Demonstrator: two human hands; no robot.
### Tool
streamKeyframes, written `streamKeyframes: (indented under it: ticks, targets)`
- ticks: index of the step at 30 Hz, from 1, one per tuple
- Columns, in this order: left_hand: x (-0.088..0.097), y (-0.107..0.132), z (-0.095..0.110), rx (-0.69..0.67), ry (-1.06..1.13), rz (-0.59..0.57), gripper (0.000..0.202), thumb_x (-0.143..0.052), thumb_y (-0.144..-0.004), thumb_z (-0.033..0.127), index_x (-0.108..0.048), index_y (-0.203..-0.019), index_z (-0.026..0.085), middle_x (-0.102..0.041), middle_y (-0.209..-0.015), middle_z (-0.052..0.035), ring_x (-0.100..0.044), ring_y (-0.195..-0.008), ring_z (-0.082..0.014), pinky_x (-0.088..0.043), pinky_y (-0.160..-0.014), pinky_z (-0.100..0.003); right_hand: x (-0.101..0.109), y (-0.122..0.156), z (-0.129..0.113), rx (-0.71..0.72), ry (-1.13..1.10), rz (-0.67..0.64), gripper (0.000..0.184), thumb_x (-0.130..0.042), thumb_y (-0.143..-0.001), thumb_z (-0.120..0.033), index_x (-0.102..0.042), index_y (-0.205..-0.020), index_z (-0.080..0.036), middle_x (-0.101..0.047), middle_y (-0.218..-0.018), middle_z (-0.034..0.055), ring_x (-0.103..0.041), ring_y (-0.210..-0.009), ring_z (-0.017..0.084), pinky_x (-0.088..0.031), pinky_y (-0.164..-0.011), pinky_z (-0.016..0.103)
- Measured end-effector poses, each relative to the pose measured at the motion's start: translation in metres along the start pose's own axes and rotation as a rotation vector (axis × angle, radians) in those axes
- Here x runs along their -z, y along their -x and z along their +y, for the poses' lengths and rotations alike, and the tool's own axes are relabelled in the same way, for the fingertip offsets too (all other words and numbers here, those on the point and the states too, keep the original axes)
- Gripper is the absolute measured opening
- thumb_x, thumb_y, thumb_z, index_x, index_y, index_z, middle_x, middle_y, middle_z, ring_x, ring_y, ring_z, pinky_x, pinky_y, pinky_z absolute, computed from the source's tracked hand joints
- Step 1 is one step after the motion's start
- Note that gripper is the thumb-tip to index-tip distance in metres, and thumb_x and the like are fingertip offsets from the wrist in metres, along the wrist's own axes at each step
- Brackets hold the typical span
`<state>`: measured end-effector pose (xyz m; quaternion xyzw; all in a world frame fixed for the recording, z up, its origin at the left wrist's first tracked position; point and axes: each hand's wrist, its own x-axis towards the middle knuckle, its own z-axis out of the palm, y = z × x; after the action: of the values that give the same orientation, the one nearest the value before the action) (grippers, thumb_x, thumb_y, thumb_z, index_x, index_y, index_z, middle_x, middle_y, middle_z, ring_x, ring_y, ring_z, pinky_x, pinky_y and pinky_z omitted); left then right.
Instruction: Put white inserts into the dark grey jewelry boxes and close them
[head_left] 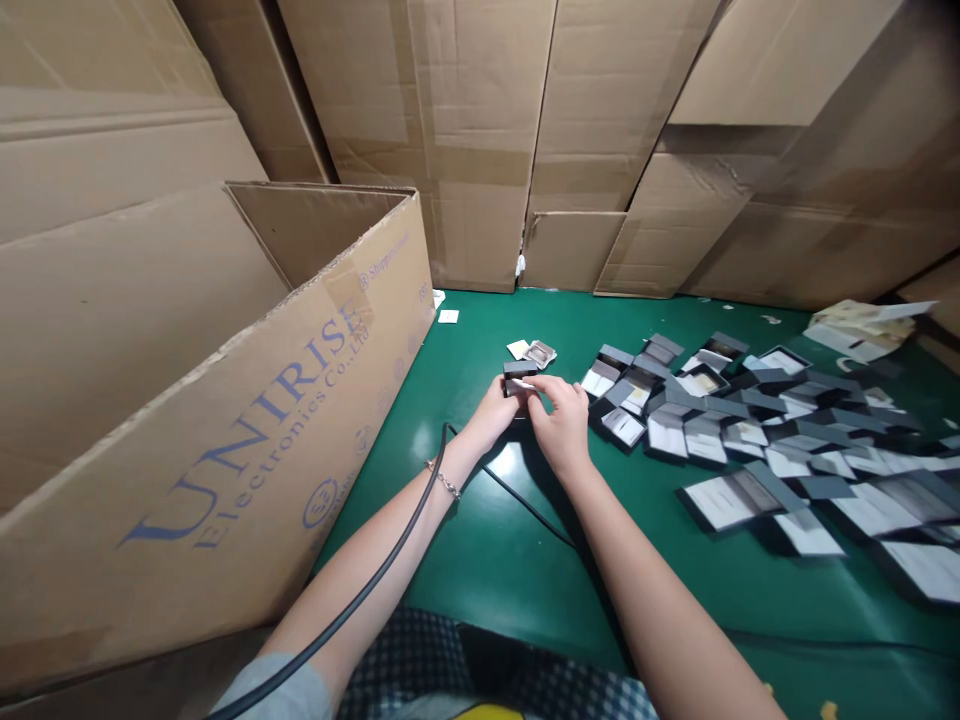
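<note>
Over the green table, my left hand (493,414) is closed around a small dark box (519,370) whose lid stands up. My right hand (562,418) is at the same box from the right, thumb and fingers closed on a thin white slip (523,384) at its opening. The fingers partly hide the box's inside. Just beyond the hands lie a small white card (517,349) and a pale, shiny square piece (540,353). To the right, many similar dark boxes (664,428) lie with lids raised and white paper inside.
A large printed carton (300,400) stands along the left. Cardboard sheets (480,140) wall off the back. A black cable (390,565) crosses my left forearm and runs over the green table (480,560). Crumpled pale packaging (862,330) lies at the far right.
</note>
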<state>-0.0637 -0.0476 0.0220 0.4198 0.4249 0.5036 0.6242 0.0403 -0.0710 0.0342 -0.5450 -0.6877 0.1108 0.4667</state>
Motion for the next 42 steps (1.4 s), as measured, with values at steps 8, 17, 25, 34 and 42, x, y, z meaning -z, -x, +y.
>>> streamKeyframes:
  ticks: [8, 17, 25, 34, 42]
  targets:
    - [0.003, -0.003, -0.007, -0.052, -0.121, 0.023, 0.035, -0.056, -0.067, 0.01, -0.051, -0.102, 0.011, -0.06, -0.103, -0.0106, -0.057, -0.09, -0.017, -0.045, -0.081, -0.031, -0.002, 0.004, 0.001, 0.023, 0.171, -0.058, 0.027, -0.041, -0.085, -0.017, -0.064, -0.097, -0.026, -0.067, -0.105, 0.0029, -0.057, -0.099, 0.021, -0.013, -0.103, 0.054]
    - [0.004, -0.003, -0.008, -0.045, -0.197, 0.03, 0.029, -0.054, -0.07, 0.014, -0.052, -0.099, 0.013, -0.061, -0.096, -0.0074, -0.056, -0.087, -0.0162, -0.045, -0.08, -0.029, -0.002, 0.002, 0.007, 0.159, 0.196, -0.078, 0.024, -0.045, -0.089, -0.025, -0.065, -0.101, -0.023, -0.066, -0.103, 0.0072, -0.056, -0.091, 0.022, -0.033, -0.085, 0.041]
    - [-0.002, 0.002, 0.002, 0.038, -0.134, 0.043, 0.029, -0.055, -0.07, 0.011, -0.052, -0.099, 0.013, -0.063, -0.098, -0.0085, -0.06, -0.086, -0.0156, -0.049, -0.08, -0.032, 0.004, -0.003, 0.004, 0.049, -0.071, 0.039, 0.011, -0.052, -0.083, -0.026, -0.059, -0.076, -0.021, -0.06, -0.083, 0.0044, -0.057, -0.083, 0.019, -0.044, -0.078, 0.034]
    - [-0.006, 0.006, 0.003, 0.029, -0.192, -0.099, 0.032, -0.05, -0.069, 0.005, -0.051, -0.1, 0.013, -0.065, -0.095, -0.0079, -0.061, -0.081, -0.0148, -0.05, -0.075, -0.029, -0.004, -0.006, 0.016, -0.243, -0.267, 0.125, 0.043, -0.056, -0.073, -0.027, -0.052, -0.115, -0.018, -0.061, -0.104, 0.0094, -0.058, -0.086, 0.019, -0.048, -0.077, 0.035]
    - [0.003, 0.002, -0.01, -0.143, -0.349, -0.154, 0.043, -0.054, -0.067, 0.008, -0.055, -0.11, 0.015, -0.063, -0.103, -0.0086, -0.058, -0.096, -0.0198, -0.045, -0.086, -0.033, -0.006, -0.007, 0.011, -0.384, -0.428, -0.051, 0.028, -0.055, -0.07, -0.032, -0.06, -0.095, -0.02, -0.065, -0.083, 0.0023, -0.059, -0.072, 0.018, -0.048, -0.068, 0.032]
